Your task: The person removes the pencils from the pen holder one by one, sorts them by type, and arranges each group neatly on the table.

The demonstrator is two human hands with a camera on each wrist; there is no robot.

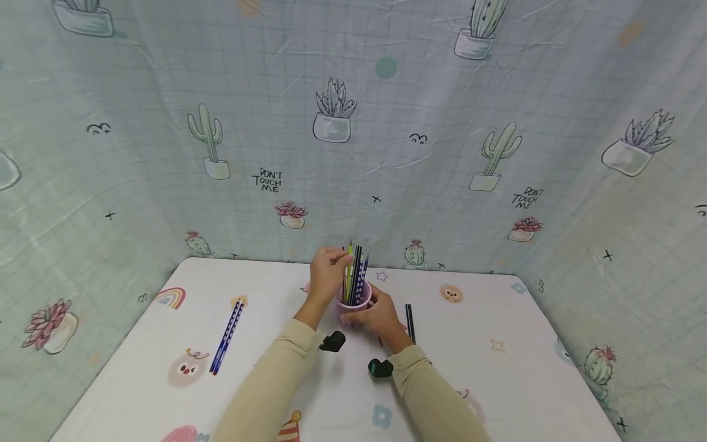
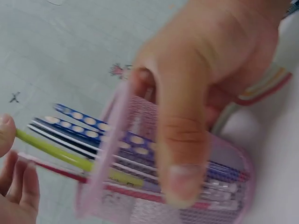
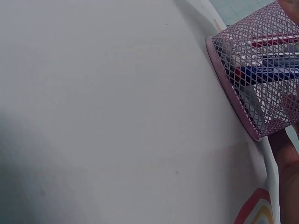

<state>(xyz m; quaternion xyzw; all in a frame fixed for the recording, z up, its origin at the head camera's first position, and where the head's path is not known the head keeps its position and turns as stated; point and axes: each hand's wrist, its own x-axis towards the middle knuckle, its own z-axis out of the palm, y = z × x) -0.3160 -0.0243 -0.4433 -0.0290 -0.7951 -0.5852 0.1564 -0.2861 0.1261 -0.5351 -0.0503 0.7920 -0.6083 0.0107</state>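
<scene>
A pink mesh pencil cup (image 1: 353,314) stands near the back of the table, with several pencils upright in it: blue dotted pencils (image 1: 361,283), black-and-white striped ones, a yellow-green one (image 1: 350,283) and a red pencil (image 2: 56,170). My right hand (image 1: 382,316) grips the cup from its right side. Over the rim, my left hand (image 1: 327,274) pinches the red pencil by its upper end, right beside the yellow-green pencil. In the left wrist view a thumb (image 2: 182,140) lies across the mesh. In the right wrist view, pencil ends show through the cup's mesh (image 3: 266,74).
Two blue dotted pencils (image 1: 226,337) lie on the white printed table at the left. Black striped pencils (image 1: 410,322) lie right of my right hand, with a red pencil end (image 1: 380,341) showing near that wrist. A patterned curtain (image 1: 381,209) hangs behind the table.
</scene>
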